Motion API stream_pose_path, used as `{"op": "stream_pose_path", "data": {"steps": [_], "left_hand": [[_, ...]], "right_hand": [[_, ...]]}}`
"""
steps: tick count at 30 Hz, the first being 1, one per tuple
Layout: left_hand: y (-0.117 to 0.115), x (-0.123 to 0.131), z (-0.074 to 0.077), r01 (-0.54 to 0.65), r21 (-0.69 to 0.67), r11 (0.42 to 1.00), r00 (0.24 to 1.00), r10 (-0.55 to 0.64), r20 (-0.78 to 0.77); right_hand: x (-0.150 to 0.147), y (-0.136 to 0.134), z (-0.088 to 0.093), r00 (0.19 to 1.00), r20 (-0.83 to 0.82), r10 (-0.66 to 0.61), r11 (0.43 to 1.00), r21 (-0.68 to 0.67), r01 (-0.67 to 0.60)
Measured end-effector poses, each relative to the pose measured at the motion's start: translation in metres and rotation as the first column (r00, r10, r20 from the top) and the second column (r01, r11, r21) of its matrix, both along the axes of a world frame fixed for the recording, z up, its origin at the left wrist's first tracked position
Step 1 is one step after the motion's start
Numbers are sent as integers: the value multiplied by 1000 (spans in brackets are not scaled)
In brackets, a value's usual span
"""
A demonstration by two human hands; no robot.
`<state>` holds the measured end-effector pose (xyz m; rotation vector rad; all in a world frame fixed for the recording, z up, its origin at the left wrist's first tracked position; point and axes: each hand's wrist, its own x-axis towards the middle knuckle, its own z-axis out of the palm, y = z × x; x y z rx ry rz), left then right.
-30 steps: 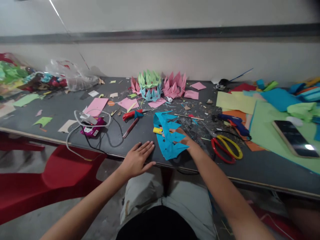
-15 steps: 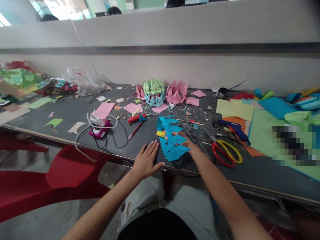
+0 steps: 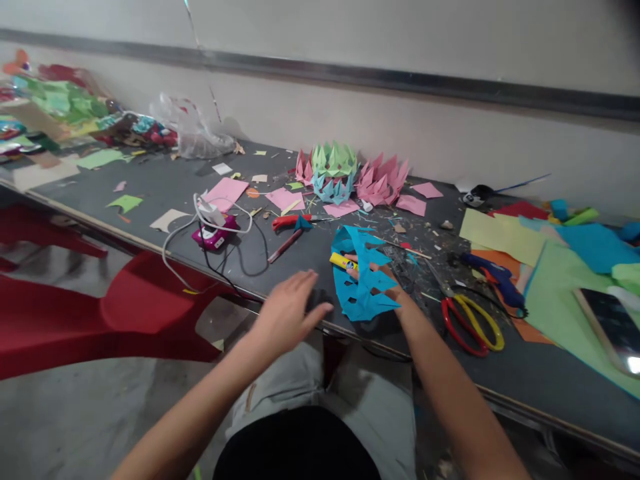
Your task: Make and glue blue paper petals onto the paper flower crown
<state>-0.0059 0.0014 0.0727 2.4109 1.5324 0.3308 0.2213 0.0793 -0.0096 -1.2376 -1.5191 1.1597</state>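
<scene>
My left hand (image 3: 289,312) hovers at the front edge of the dark table (image 3: 165,193), fingers stretched out and holding nothing. My right hand (image 3: 385,283) reaches under a blue cut-paper piece with pointed tips (image 3: 363,277), which covers most of its fingers. It seems to hold that paper. A yellow glue stick (image 3: 343,261) lies right beside the paper's left side.
Red-and-yellow scissors (image 3: 470,320) and a blue glue gun (image 3: 493,275) lie to the right, with coloured sheets and a phone (image 3: 613,327). Folded pink, green and blue paper crowns (image 3: 345,175) stand at the back. A charger with cable (image 3: 213,230) and red chairs (image 3: 75,313) are on the left.
My left hand lifted off the table and drifted slightly right, now blurred. The view swung left and tilted. My right hand stays under the blue paper.
</scene>
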Motion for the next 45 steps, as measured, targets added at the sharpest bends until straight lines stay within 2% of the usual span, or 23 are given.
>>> {"op": "stream_pose_path", "data": {"steps": [2,3,5,8,11,12,14,15,16,18,21,22,24,27,30,32,33,35,36,38,40,43,45], "left_hand": [[0,26,-7,187,-32,982,959,-175,221],[-1,36,-12,235,-22,972,922,-216,322],[-1,50,-19,256,-22,967,828,-207,521],[2,49,-21,220,-118,968,643,-53,764],[13,32,-18,183,-278,943,442,173,880],[18,25,-17,170,-322,931,342,251,906],[31,12,-17,120,-415,902,36,414,910],[38,6,-17,92,-476,875,-152,485,861],[44,1,-17,80,-539,839,-300,536,789],[56,-9,-14,102,-594,798,-415,577,704],[66,-19,-9,296,-597,745,-561,642,523],[67,-20,-7,352,-586,730,-591,659,466],[68,-21,-7,398,-576,714,-601,677,424],[66,-17,-12,414,-569,711,-585,686,433],[64,-12,-19,418,-554,720,-569,683,458],[66,-7,-24,425,-548,721,-546,687,480],[68,-5,-26,430,-545,720,-531,690,492],[73,-1,-31,445,-535,718,-500,695,516],[75,2,-33,452,-529,718,-487,696,528],[80,7,-36,457,-517,723,-471,690,549],[84,12,-36,450,-516,729,-463,684,563],[86,18,-31,432,-541,722,-446,692,567],[84,20,-24,426,-566,706,-431,708,559]], "right_hand": [[0,1,0,1000,-4,-5,1000,-4,5],[1,1,0,1000,-8,-15,1000,-5,15],[3,2,2,999,-11,-37,999,-2,37],[10,4,8,998,-10,-61,998,11,61],[19,3,17,993,-12,-115,993,38,116],[22,2,21,990,-22,-140,989,44,141],[28,-1,25,979,-75,-190,980,41,193],[30,-2,27,971,-114,-211,976,31,216],[31,-3,28,960,-153,-233,971,18,238],[32,-3,27,942,-177,-285,956,21,293],[30,0,22,925,79,-372,917,185,353],[28,1,20,901,184,-392,906,248,344],[24,3,15,858,321,-400,899,318,300],[18,3,12,845,366,-389,903,333,272],[12,1,15,816,373,-441,870,401,286],[7,-2,19,860,292,-419,874,385,296],[4,-4,22,908,213,-360,904,319,283],[-3,-8,28,983,-28,-183,979,85,185],[-6,-10,31,981,-163,-105,994,-31,102],[-10,-14,37,930,-365,-34,984,-175,-33],[-12,-17,42,885,-463,-44,966,-244,-80],[-9,-17,46,829,-549,-104,958,-281,-66],[-3,-13,42,791,-590,-160,967,-254,7]]}}
